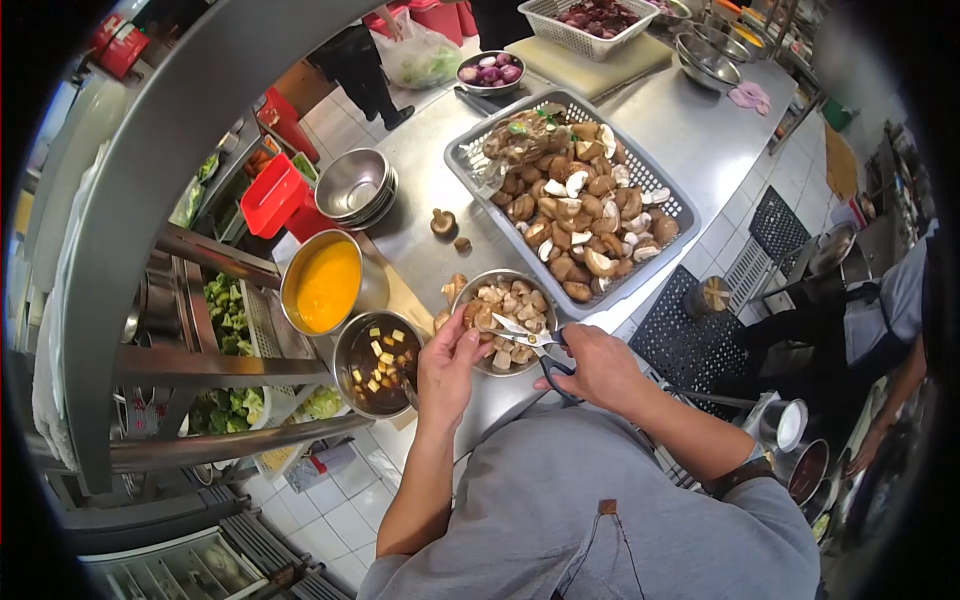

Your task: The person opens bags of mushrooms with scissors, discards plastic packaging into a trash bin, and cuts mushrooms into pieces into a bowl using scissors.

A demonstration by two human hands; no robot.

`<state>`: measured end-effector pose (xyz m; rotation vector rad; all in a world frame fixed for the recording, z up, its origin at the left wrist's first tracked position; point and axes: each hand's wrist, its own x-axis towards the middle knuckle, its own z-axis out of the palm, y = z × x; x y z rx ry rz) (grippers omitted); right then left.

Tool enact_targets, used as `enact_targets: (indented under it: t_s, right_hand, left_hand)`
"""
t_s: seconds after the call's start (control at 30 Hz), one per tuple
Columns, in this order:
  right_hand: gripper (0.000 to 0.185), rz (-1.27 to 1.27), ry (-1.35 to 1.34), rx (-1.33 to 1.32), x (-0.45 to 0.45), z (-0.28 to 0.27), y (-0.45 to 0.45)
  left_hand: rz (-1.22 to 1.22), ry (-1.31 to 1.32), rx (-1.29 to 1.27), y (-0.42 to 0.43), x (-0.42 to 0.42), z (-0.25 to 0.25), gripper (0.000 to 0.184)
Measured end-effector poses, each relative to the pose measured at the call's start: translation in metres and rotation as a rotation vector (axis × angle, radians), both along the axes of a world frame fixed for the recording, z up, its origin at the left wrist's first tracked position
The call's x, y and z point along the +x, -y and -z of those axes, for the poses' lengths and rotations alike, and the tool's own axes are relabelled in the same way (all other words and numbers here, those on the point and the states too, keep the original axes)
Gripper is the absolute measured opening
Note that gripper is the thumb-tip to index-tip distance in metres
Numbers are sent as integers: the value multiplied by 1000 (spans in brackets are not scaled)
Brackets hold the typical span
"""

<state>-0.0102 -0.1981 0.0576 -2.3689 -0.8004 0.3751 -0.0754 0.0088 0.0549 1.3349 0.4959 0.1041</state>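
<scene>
My right hand (598, 368) grips the dark handles of a pair of scissors (535, 338), whose blades are parted and point left. Between the fingers of my left hand (447, 368) is a brown mushroom (478, 318), partly hidden, close to the blade tips. Both hands are over the near side of a metal bowl (548, 300) that holds cut mushroom pieces (512, 352). Beyond it, a grey plastic basket (462, 160) is heaped with whole and halved mushrooms (590, 215). A loose mushroom (443, 223) and a smaller piece (462, 244) lie on the metal table.
Left of my left hand stand a pot of orange liquid (328, 285) and a bowl of dark liquid with yellow cubes (378, 365). Stacked metal bowls (353, 187) stand behind. A metal shelf frame (150, 200) rises at left. A co-worker (895, 310) is at right.
</scene>
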Motion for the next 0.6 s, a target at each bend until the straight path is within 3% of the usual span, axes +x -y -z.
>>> enact_targets:
  t_s: [0.3,0.37,0.5,0.57,0.6]
  right_hand:
    - [64,-77,82,2,-10,14,-8]
    - [63,-36,-66,-140,-9,16,-11]
    - [60,-41,-134,-94,-5,35,-5]
    - [61,-47,-1016,62,7,36,2]
    - [61,-49,-1016,65,8,41,9]
  left_hand:
    - [-46,-57,2,13,-18,12,41]
    - [-59,-66,14,12,-17,18,41]
    - [-38,-114,59,8,-13,33,38]
    - [-26,-141,82,5,-9,37,38]
    - [-59,-138,93,2,-9,38,37]
